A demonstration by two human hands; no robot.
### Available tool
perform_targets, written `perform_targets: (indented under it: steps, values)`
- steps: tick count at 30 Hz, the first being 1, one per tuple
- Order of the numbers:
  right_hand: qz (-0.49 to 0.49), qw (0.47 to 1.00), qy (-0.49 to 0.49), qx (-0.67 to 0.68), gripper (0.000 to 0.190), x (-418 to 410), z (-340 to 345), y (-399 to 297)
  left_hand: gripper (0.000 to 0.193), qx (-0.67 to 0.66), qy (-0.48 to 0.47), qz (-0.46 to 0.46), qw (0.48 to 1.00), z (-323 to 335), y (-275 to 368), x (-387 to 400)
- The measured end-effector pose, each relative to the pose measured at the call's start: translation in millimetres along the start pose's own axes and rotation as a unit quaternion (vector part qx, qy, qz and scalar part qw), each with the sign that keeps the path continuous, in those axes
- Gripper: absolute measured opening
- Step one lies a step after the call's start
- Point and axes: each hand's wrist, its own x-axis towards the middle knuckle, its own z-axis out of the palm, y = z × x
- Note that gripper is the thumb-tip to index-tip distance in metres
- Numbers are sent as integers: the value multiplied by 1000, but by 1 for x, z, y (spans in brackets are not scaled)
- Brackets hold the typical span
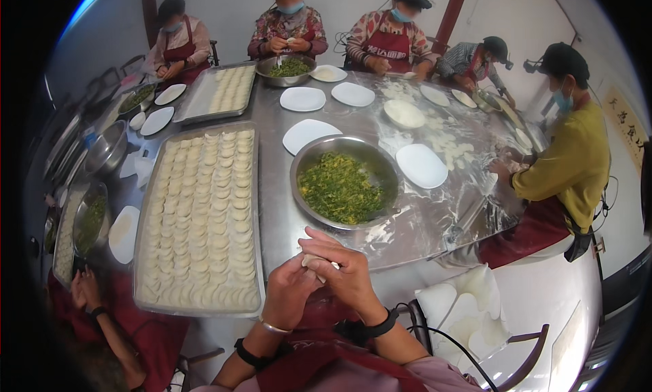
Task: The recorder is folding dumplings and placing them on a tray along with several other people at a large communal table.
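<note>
My left hand (291,285) and my right hand (346,270) meet just in front of me, both closed around one pale dough dumpling (320,268). Much of the dumpling is covered by my fingers. Right beyond my hands stands a steel bowl (300,198) of chopped green filling with yellow bits (341,188). To the left lies a large metal tray (257,188) filled with rows of shaped dumplings (204,214). White plates sit behind the bowl (305,132) and at its right (422,166).
Flour and flat dough rounds (451,142) cover part of the steel table (275,178). A second dumpling tray (188,107) and a filling bowl (287,71) stand farther back. Co-workers sit around the table, one close at my left (117,336), another in yellow at right (565,152).
</note>
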Motion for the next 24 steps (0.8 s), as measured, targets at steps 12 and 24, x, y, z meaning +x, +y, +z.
perform_targets:
  steps: [12, 24]
  values:
    - [58, 996, -69, 13, 17, -1, -1, -8, 20, 118, -9, 15, 993, -12, 0, -3]
    - [76, 993, -95, 0, 22, 0, -7, -5, 17, 168, -8, 9, 986, -7, 7, 1]
